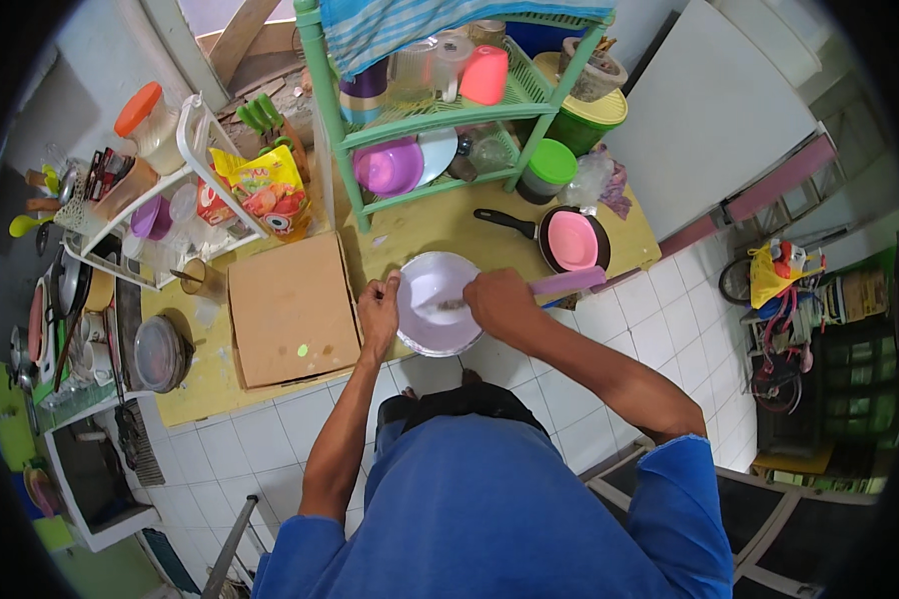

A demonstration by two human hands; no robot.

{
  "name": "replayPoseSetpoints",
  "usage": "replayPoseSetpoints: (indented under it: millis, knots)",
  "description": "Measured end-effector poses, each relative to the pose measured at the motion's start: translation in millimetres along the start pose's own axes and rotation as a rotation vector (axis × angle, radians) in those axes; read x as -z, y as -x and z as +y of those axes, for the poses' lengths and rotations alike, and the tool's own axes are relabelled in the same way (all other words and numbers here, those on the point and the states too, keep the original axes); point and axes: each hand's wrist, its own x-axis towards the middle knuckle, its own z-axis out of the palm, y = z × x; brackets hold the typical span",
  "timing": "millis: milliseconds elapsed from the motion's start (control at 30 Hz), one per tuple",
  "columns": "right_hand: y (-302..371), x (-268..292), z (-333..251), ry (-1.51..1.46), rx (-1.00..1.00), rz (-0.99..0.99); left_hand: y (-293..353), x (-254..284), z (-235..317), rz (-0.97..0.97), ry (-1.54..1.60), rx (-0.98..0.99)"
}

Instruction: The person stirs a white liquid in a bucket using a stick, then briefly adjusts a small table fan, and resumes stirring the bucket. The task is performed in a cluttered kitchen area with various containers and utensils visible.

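Observation:
A round, white-lilac bowl point(436, 334) sits at the front edge of the yellow table. My left hand point(379, 311) grips its left rim, thumb and fingers closed on the edge. At the right rim my right hand point(502, 304) is a fist, closed round a utensil point(451, 304) whose greyish end reaches into the bowl. Most of that utensil is hidden by the fist, so its exact kind does not show. Just beyond my right wrist is a lilac, bar-shaped thing point(571, 284); whether it joins what I hold cannot be told.
A flat cardboard box point(295, 311) lies left of the bowl. Behind stands a green shelf rack point(449, 117) with cups and bowls. A black frying pan point(543, 234) with a pink bowl point(572, 241) in it is at the right. A white rack point(192, 150) holds jars and packets.

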Motion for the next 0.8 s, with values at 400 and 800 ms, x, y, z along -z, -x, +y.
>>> replayPoseSetpoints:
  millis: [400,800]
  knots:
    - [-8.2,-3.3,-4.5,0.050,0.007,-0.080,0.5,0.6,-1.5,0.004,0.003,0.040]
    - [-1.2,4.8,-10.5,0.028,0.003,-0.146,1.8,0.4,0.8,0.024,0.027,0.040]
